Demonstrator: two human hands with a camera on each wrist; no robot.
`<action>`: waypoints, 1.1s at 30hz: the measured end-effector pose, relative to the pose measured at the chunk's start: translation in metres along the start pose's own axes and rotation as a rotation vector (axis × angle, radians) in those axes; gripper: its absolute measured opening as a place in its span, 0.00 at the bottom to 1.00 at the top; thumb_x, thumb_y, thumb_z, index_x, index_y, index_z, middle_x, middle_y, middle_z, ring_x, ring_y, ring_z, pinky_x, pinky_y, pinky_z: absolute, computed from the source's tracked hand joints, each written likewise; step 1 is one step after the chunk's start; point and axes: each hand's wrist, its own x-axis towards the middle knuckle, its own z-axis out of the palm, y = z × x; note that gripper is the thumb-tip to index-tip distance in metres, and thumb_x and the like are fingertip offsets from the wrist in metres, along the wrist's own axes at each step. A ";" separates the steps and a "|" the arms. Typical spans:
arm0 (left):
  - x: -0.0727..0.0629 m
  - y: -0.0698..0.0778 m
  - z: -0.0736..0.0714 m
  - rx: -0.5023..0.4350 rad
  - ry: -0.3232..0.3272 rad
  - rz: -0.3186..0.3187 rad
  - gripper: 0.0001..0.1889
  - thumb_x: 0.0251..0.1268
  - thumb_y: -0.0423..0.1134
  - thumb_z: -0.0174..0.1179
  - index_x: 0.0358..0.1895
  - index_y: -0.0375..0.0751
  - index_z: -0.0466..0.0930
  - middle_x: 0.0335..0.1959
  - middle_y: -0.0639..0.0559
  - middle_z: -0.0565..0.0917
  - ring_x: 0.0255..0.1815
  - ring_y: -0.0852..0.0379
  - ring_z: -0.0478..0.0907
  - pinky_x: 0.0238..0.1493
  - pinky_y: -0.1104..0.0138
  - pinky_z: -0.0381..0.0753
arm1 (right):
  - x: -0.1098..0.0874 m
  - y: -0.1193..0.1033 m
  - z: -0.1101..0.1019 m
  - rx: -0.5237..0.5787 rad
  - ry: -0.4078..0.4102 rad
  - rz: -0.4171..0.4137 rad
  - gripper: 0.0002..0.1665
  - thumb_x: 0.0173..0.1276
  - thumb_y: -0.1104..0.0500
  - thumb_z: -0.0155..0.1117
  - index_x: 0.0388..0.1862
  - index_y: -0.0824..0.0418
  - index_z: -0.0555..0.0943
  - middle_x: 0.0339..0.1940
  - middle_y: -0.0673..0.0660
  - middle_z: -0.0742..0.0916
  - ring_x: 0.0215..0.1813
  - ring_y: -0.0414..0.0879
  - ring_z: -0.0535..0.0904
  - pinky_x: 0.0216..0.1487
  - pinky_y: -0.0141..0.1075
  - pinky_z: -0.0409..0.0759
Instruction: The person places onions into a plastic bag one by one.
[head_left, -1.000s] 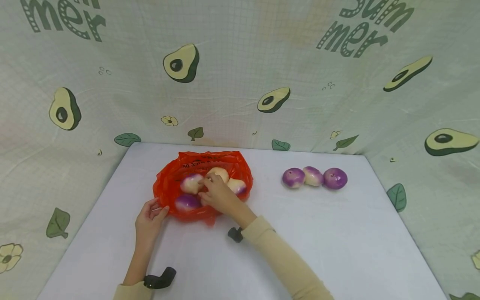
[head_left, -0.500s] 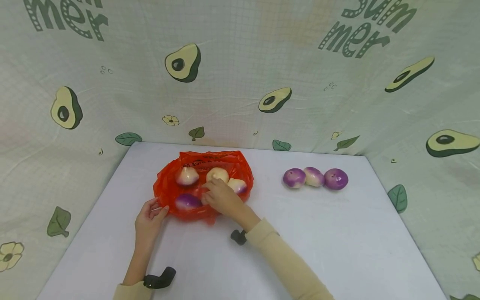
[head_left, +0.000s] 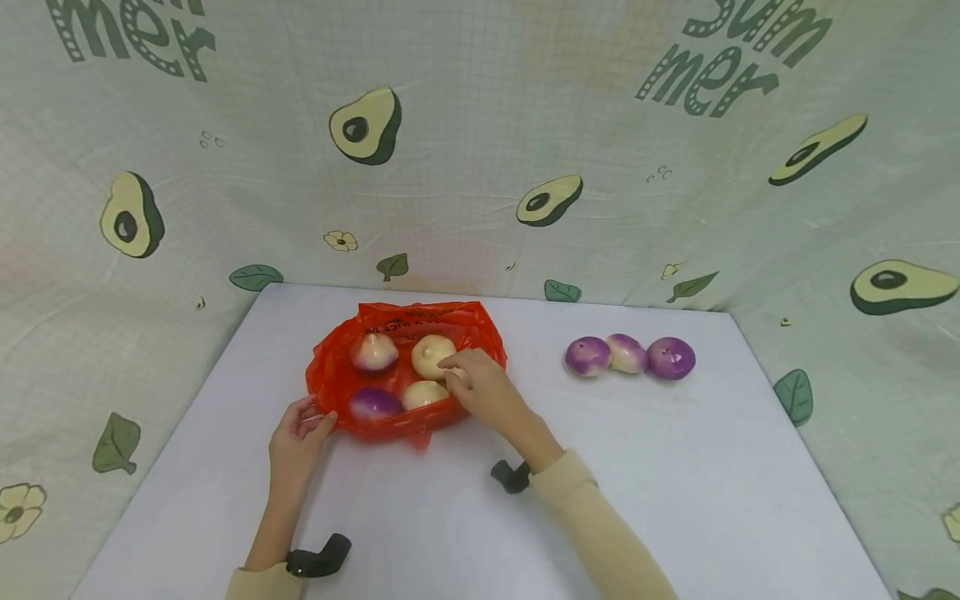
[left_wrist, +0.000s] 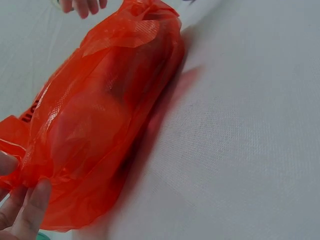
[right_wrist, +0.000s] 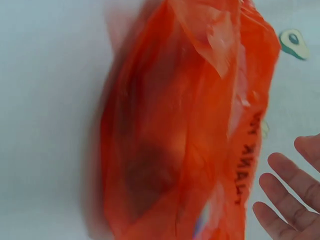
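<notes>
A red plastic bag (head_left: 327,383) lies with its mouth wide on the white table, several glossy purple-and-cream turnips inside. My left hand (head_left: 296,446) pinches the bag's left rim; in the left wrist view its fingers (left_wrist: 33,212) bunch the thin plastic. Over the bag's right side hovers my right hand (head_left: 487,393), fingertips right at a cream turnip (head_left: 432,357) and covering most of another one behind them. In the right wrist view those fingers (right_wrist: 287,172) are spread and relaxed past the bag's printed edge. A purple turnip (head_left: 375,403) and a pale one (head_left: 425,394) sit at the near rim.
Three more turnips (head_left: 628,354) stand in a row on the table (head_left: 637,467), right of the bag. An avocado-print cloth (head_left: 450,150) hangs behind and at both sides. Black camera mounts (head_left: 322,557) stick out from both wrists.
My right hand released a turnip at the bag's back left, then moved right to the bag's right side, uncovering the pale turnip at the near rim. The left hand stayed on the rim.
</notes>
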 end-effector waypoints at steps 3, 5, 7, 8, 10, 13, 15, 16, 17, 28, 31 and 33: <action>-0.002 0.001 0.001 0.007 0.011 0.008 0.24 0.64 0.42 0.57 0.62 0.39 0.68 0.51 0.41 0.75 0.33 0.79 0.72 0.36 0.89 0.71 | -0.005 0.005 -0.007 -0.002 0.068 -0.029 0.11 0.67 0.60 0.56 0.45 0.58 0.81 0.45 0.52 0.84 0.50 0.46 0.76 0.53 0.39 0.77; -0.003 0.002 0.001 0.013 0.017 0.009 0.23 0.64 0.42 0.57 0.61 0.40 0.68 0.50 0.42 0.75 0.33 0.79 0.72 0.37 0.89 0.71 | -0.007 0.008 -0.011 -0.004 0.114 -0.055 0.09 0.65 0.61 0.58 0.44 0.59 0.81 0.43 0.53 0.84 0.49 0.46 0.76 0.52 0.40 0.78; -0.003 0.002 0.001 0.017 0.021 0.005 0.23 0.64 0.42 0.57 0.61 0.41 0.69 0.50 0.43 0.75 0.33 0.79 0.72 0.37 0.89 0.72 | -0.009 0.011 -0.015 -0.002 0.149 -0.068 0.09 0.64 0.63 0.59 0.42 0.60 0.81 0.42 0.53 0.84 0.48 0.47 0.77 0.52 0.40 0.78; -0.003 0.002 0.000 0.022 0.022 0.007 0.23 0.64 0.42 0.57 0.61 0.41 0.69 0.50 0.43 0.76 0.33 0.79 0.72 0.36 0.89 0.72 | -0.010 0.012 -0.017 0.003 0.161 -0.073 0.09 0.64 0.63 0.59 0.42 0.60 0.81 0.41 0.54 0.85 0.47 0.47 0.77 0.52 0.40 0.78; -0.003 0.002 0.000 0.025 0.023 0.006 0.22 0.64 0.42 0.57 0.61 0.41 0.69 0.50 0.43 0.76 0.33 0.79 0.72 0.36 0.89 0.71 | -0.012 0.014 -0.020 0.004 0.177 -0.068 0.09 0.64 0.64 0.59 0.42 0.60 0.82 0.42 0.54 0.85 0.48 0.47 0.77 0.54 0.40 0.77; -0.003 0.002 0.000 0.031 0.022 0.006 0.22 0.65 0.43 0.57 0.61 0.41 0.69 0.50 0.43 0.76 0.33 0.80 0.72 0.36 0.89 0.71 | -0.014 0.016 -0.025 0.017 0.182 -0.031 0.09 0.65 0.62 0.59 0.43 0.60 0.81 0.43 0.53 0.84 0.51 0.47 0.77 0.57 0.42 0.76; -0.003 0.002 0.000 0.030 0.020 0.003 0.23 0.65 0.43 0.57 0.61 0.41 0.69 0.50 0.43 0.76 0.33 0.80 0.71 0.36 0.89 0.71 | -0.015 0.018 -0.028 0.023 0.180 0.002 0.10 0.65 0.61 0.58 0.44 0.59 0.81 0.44 0.53 0.84 0.52 0.47 0.76 0.58 0.43 0.75; -0.003 0.002 0.000 0.032 0.018 0.001 0.23 0.65 0.43 0.57 0.61 0.41 0.68 0.50 0.43 0.76 0.34 0.80 0.71 0.37 0.89 0.71 | -0.016 0.019 -0.030 0.027 0.182 0.012 0.10 0.65 0.61 0.58 0.45 0.59 0.81 0.45 0.53 0.84 0.53 0.47 0.76 0.59 0.44 0.75; -0.003 0.002 0.000 0.031 0.018 -0.001 0.23 0.65 0.43 0.57 0.61 0.42 0.68 0.50 0.43 0.76 0.34 0.79 0.71 0.37 0.89 0.71 | -0.017 0.021 -0.031 0.032 0.185 0.019 0.10 0.65 0.61 0.59 0.45 0.59 0.81 0.45 0.53 0.83 0.53 0.48 0.75 0.59 0.45 0.75; -0.003 0.001 0.000 0.023 0.018 -0.001 0.23 0.64 0.44 0.57 0.61 0.42 0.69 0.50 0.44 0.76 0.34 0.79 0.72 0.37 0.89 0.71 | -0.024 0.039 -0.045 0.029 0.230 0.116 0.13 0.64 0.59 0.60 0.47 0.57 0.80 0.49 0.54 0.82 0.57 0.49 0.74 0.62 0.48 0.72; -0.003 0.001 0.000 0.029 0.012 -0.006 0.23 0.65 0.44 0.57 0.61 0.42 0.68 0.51 0.44 0.76 0.34 0.79 0.72 0.37 0.89 0.71 | -0.026 0.045 -0.048 0.028 0.250 0.133 0.13 0.64 0.59 0.61 0.48 0.57 0.80 0.50 0.54 0.82 0.58 0.50 0.73 0.63 0.49 0.70; -0.003 0.002 0.000 0.028 0.012 -0.006 0.23 0.65 0.45 0.57 0.61 0.42 0.68 0.51 0.43 0.76 0.34 0.79 0.72 0.37 0.89 0.71 | -0.028 0.050 -0.050 0.025 0.266 0.141 0.13 0.63 0.59 0.62 0.48 0.57 0.81 0.50 0.55 0.82 0.58 0.50 0.73 0.63 0.49 0.69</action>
